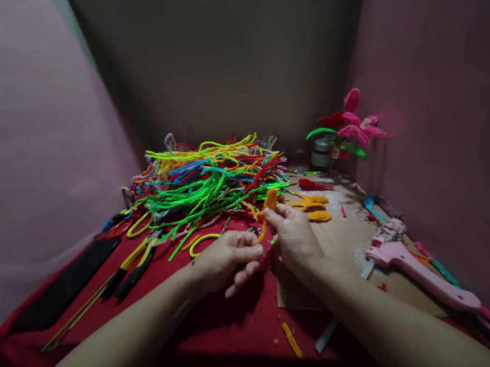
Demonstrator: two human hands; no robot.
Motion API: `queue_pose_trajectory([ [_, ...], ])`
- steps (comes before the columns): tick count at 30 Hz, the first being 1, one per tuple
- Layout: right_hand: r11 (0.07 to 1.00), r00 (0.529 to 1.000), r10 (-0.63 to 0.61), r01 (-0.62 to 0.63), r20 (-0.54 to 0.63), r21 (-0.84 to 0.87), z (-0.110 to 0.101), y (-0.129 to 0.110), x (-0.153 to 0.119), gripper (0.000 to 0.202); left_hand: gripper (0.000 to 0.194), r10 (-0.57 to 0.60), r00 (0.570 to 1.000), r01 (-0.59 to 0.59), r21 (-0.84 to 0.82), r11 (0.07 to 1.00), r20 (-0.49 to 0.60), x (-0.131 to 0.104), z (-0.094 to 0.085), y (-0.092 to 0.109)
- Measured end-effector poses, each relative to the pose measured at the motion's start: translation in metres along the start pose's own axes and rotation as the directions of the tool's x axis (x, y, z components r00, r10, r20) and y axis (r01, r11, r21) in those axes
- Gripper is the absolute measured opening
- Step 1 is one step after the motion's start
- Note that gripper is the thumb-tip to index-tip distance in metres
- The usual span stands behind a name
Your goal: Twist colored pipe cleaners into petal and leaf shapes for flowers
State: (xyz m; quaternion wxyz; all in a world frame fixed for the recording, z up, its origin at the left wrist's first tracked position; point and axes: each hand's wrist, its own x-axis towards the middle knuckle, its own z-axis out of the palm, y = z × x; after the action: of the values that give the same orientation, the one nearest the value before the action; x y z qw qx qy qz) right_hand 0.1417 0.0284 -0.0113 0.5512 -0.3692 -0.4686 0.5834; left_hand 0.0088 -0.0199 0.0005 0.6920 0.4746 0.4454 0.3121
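Upright in front of me is an orange pipe-cleaner petal (pixel 271 198), a flat oval loop with a thin tail hanging below. My right hand (pixel 297 237) pinches it at the base of the oval. Lower down, the thumb and forefinger of my left hand (pixel 235 256) are closed on the tail's end, with the other fingers curled loosely. More orange petals (pixel 319 216) lie on the brown board (pixel 345 241) just beyond my right hand, near a red petal (pixel 312 185). Yellow-handled scissors (pixel 202 241) lie partly hidden behind my left hand.
A heap of colourful pipe cleaners (pixel 211 187) fills the back middle. Pliers (pixel 136 262) and a black flat object (pixel 68 283) lie on the red cloth (pixel 226 327) at left. A pink glue gun (pixel 423 268) rests at right; pink pipe-cleaner flowers (pixel 361 127) stand behind.
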Motion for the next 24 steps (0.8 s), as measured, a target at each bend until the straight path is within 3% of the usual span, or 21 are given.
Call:
queue_pose_trajectory([
  [2,0.997,0.995,-0.072,0.069,-0.072,-0.037,-0.005,-0.004,0.004,0.017,0.019,0.056,0.992,-0.042,0.124,0.991,-0.113,-0.003,0.0,0.002],
  [3,0.996,0.994,-0.086,0.083,-0.073,-0.035,-0.006,-0.006,0.005,0.018,0.02,0.141,0.969,-0.102,0.193,0.976,-0.201,-0.003,0.001,0.002],
  [5,0.997,0.998,-0.068,0.068,0.003,-0.04,-0.007,-0.008,0.004,0.02,0.018,0.384,0.86,-0.26,0.36,0.896,-0.335,-0.002,0.001,0.002],
  [6,0.997,0.997,-0.05,0.053,0.05,-0.048,-0.007,-0.008,0.002,0.02,0.016,0.496,0.794,-0.322,0.449,0.833,-0.351,0.0,0.0,0.002],
  [7,0.997,0.995,-0.033,0.039,0.096,-0.061,-0.005,-0.007,-0.001,0.021,0.016,0.583,0.742,-0.365,0.53,0.766,-0.332,0.001,-0.001,0.001],
  [9,0.996,0.987,-0.015,0.029,0.16,-0.083,-0.001,-0.006,-0.006,0.02,0.018,0.687,0.685,-0.398,0.666,0.631,-0.241,0.003,-0.003,0.0],
  [13,0.997,0.977,0.017,-0.001,0.213,-0.072,0.005,-0.001,-0.014,0.015,0.011,0.822,0.565,-0.351,0.883,0.31,-0.064,0.002,-0.009,-0.002],
  [16,0.995,0.978,0.072,-0.057,0.196,-0.078,0.006,0.003,-0.015,0.015,0.012,0.877,0.477,-0.284,0.954,0.096,0.054,0.002,-0.01,-0.006],
  [20,0.992,0.983,0.107,-0.095,0.152,-0.081,0.004,0.007,-0.013,0.019,0.016,0.886,0.422,-0.14,0.979,-0.145,0.192,0.004,-0.006,-0.015],
  [22,0.991,0.982,0.125,-0.117,0.143,-0.065,0.003,0.008,-0.012,0.02,0.017,0.857,0.417,-0.073,0.951,-0.301,0.303,0.007,-0.004,-0.018],
  [24,0.99,0.981,0.138,-0.132,0.133,-0.05,0.001,0.009,-0.012,0.022,0.017,0.83,0.417,-0.032,0.918,-0.395,0.372,0.009,-0.003,-0.02],
])
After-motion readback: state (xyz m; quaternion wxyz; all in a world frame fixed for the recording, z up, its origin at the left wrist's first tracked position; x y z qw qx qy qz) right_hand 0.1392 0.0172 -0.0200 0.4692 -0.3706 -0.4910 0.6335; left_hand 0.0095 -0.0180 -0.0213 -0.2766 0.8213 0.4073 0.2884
